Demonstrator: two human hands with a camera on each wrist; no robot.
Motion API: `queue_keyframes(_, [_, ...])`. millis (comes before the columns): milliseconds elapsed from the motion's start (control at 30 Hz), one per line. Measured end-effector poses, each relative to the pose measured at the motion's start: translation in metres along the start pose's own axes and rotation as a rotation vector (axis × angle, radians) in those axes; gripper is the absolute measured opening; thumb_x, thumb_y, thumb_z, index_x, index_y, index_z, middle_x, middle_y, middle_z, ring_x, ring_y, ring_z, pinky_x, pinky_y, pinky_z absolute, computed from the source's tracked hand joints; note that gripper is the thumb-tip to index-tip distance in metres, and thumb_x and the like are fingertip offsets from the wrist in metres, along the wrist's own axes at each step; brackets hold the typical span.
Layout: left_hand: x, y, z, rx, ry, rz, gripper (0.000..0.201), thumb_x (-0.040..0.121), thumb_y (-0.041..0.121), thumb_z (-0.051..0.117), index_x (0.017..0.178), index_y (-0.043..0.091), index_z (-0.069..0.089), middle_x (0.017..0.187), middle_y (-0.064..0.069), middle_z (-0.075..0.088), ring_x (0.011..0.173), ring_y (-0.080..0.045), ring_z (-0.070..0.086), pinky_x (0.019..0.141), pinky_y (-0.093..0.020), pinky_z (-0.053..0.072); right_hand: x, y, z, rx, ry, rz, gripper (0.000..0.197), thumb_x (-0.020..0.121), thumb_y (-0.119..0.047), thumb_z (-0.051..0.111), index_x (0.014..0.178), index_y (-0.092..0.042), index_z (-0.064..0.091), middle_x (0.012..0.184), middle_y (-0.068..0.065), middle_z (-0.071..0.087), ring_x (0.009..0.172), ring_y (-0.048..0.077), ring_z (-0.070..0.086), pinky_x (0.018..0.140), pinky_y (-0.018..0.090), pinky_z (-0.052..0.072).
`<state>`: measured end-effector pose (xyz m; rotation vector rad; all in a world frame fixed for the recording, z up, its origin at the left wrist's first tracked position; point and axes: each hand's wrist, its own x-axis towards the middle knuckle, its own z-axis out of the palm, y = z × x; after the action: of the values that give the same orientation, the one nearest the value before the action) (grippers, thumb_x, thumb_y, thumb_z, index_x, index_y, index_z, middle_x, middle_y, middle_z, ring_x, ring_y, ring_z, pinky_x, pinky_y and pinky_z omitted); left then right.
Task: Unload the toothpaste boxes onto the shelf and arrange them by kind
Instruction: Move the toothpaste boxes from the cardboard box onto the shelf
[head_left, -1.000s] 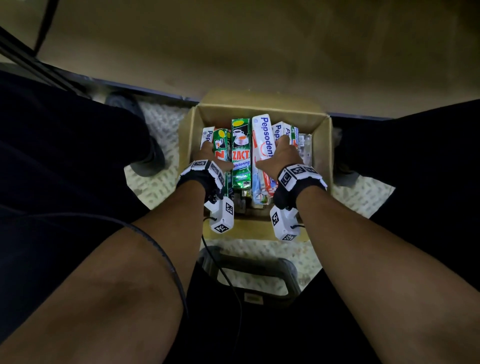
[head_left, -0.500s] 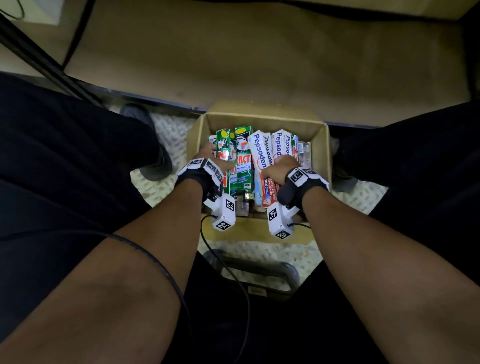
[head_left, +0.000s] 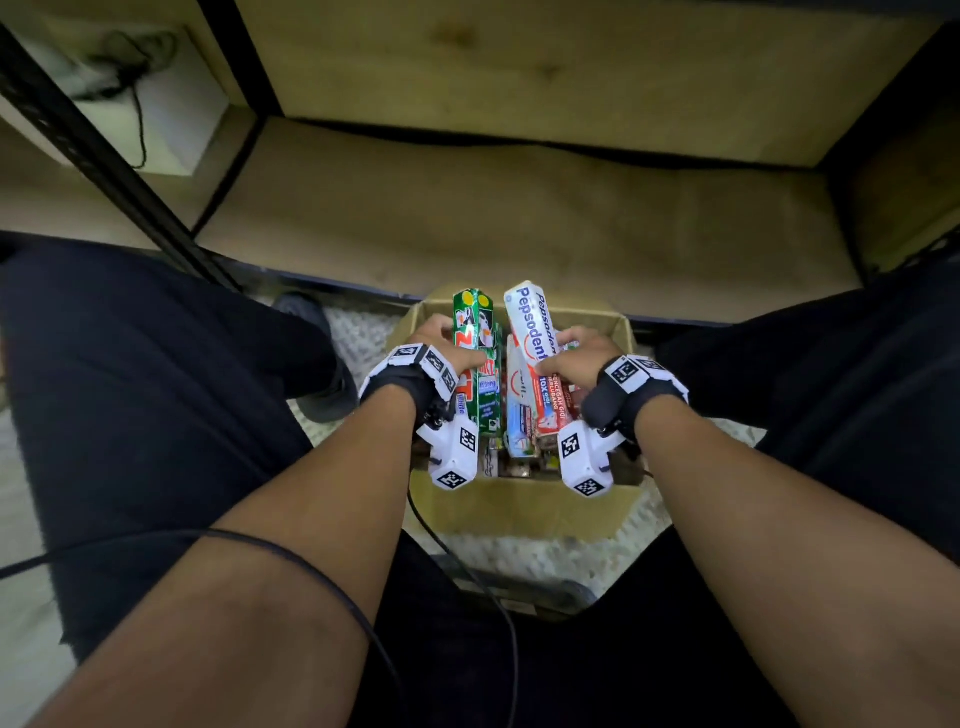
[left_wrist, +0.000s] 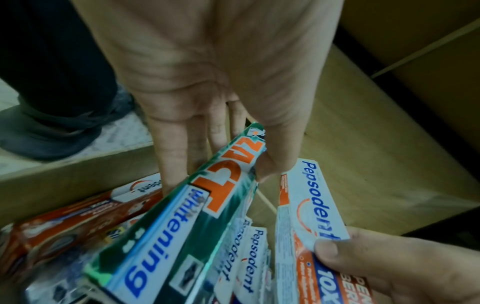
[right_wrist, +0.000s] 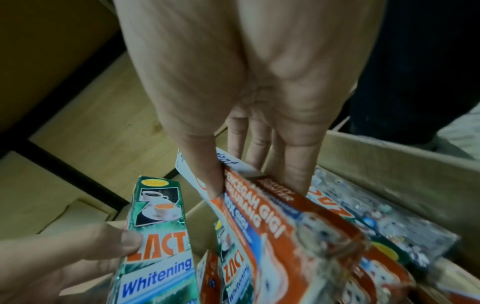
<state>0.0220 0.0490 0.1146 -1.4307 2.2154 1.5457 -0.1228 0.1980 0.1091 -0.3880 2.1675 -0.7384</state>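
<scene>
My left hand (head_left: 441, 345) grips a bundle of green Zact boxes (head_left: 477, 343), thumb on the front face and fingers behind (left_wrist: 179, 156). My right hand (head_left: 576, 353) grips a bundle of white-and-red Pepsodent boxes (head_left: 530, 332), thumb (right_wrist: 210, 181) pressed on the front. Both bundles are lifted, tilted far end up, above the open cardboard carton (head_left: 519, 512) on the floor between my legs. More Zact and Pepsodent boxes (right_wrist: 337, 267) lie inside the carton. The wooden shelf (head_left: 519, 218) stretches bare just beyond the carton.
Black metal shelf posts (head_left: 104, 156) stand at the left and right. A white block with a cable (head_left: 150, 114) sits in the neighbouring bay at the upper left. My legs flank the carton, a shoe (head_left: 311, 332) to its left. A cable (head_left: 311, 566) crosses my left forearm.
Both hands have lifted their bundles up out of the carton, the far ends rising toward the shelf. The head view has tipped up, showing more of the shelf.
</scene>
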Motion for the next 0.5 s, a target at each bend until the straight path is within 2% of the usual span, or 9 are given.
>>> queue_keyframes(33, [-0.005, 0.006, -0.003, 0.0, 0.002, 0.025, 0.053, 0.07, 0.029, 0.081, 0.114, 0.023, 0.051, 0.091, 0.003, 0.07, 0.07, -0.014, 0.071, 0.066, -0.03, 0.059, -0.006, -0.004, -0.005, 0.02, 0.02, -0.02, 0.029, 0.077, -0.018, 0.08, 0.097, -0.022, 0.06, 0.096, -0.001, 0.073, 0.082, 0.016, 0.072, 0.073, 0.032, 0.059])
queue_keyframes(100, [-0.015, 0.019, -0.009, -0.008, 0.001, 0.071, 0.057, 0.067, 0.034, 0.082, 0.113, 0.027, 0.05, 0.094, 0.003, 0.071, 0.071, -0.015, 0.072, 0.068, -0.033, 0.06, -0.02, -0.016, -0.016, 0.037, 0.038, -0.067, 0.026, 0.076, -0.018, 0.08, 0.09, -0.025, 0.06, 0.098, -0.002, 0.074, 0.082, 0.015, 0.072, 0.077, 0.035, 0.06])
queue_keyframes(200, [-0.032, 0.041, -0.018, -0.053, 0.007, 0.142, 0.059, 0.071, 0.028, 0.081, 0.12, 0.02, 0.05, 0.104, 0.002, 0.068, 0.081, -0.016, 0.071, 0.073, -0.04, 0.061, -0.043, -0.033, -0.034, 0.113, 0.088, -0.108, 0.029, 0.075, -0.013, 0.08, 0.093, -0.02, 0.06, 0.096, 0.002, 0.074, 0.08, 0.017, 0.073, 0.075, 0.037, 0.061])
queue_keyframes(267, [-0.044, 0.057, -0.027, -0.076, 0.026, 0.199, 0.052, 0.075, 0.023, 0.08, 0.114, 0.02, 0.046, 0.097, 0.003, 0.065, 0.077, -0.016, 0.07, 0.07, -0.042, 0.062, -0.057, -0.044, -0.049, 0.16, 0.116, -0.145, 0.028, 0.075, -0.009, 0.08, 0.094, -0.016, 0.06, 0.094, 0.004, 0.074, 0.079, 0.018, 0.073, 0.072, 0.037, 0.061])
queue_keyframes(333, [-0.056, 0.074, -0.036, -0.102, 0.035, 0.243, 0.05, 0.077, 0.022, 0.079, 0.113, 0.02, 0.045, 0.093, 0.002, 0.067, 0.075, -0.017, 0.07, 0.067, -0.046, 0.061, -0.071, -0.055, -0.063, 0.154, 0.134, -0.185, 0.028, 0.075, -0.014, 0.081, 0.095, -0.017, 0.061, 0.089, 0.002, 0.075, 0.077, 0.018, 0.074, 0.073, 0.038, 0.061])
queue_keyframes(400, [-0.066, 0.092, -0.047, -0.129, 0.051, 0.287, 0.054, 0.076, 0.023, 0.079, 0.12, 0.02, 0.049, 0.097, 0.001, 0.071, 0.079, -0.019, 0.072, 0.067, -0.045, 0.062, -0.085, -0.066, -0.078, 0.165, 0.173, -0.22, 0.029, 0.072, -0.017, 0.083, 0.093, -0.019, 0.063, 0.087, 0.003, 0.076, 0.077, 0.019, 0.074, 0.078, 0.044, 0.06])
queue_keyframes(500, [-0.08, 0.123, -0.066, -0.129, 0.1, 0.36, 0.059, 0.074, 0.025, 0.08, 0.122, 0.022, 0.047, 0.099, 0.003, 0.07, 0.081, -0.015, 0.07, 0.069, -0.042, 0.062, -0.105, -0.087, -0.102, 0.199, 0.204, -0.276, 0.028, 0.074, -0.015, 0.082, 0.094, -0.017, 0.063, 0.092, 0.006, 0.076, 0.081, 0.022, 0.074, 0.082, 0.046, 0.059])
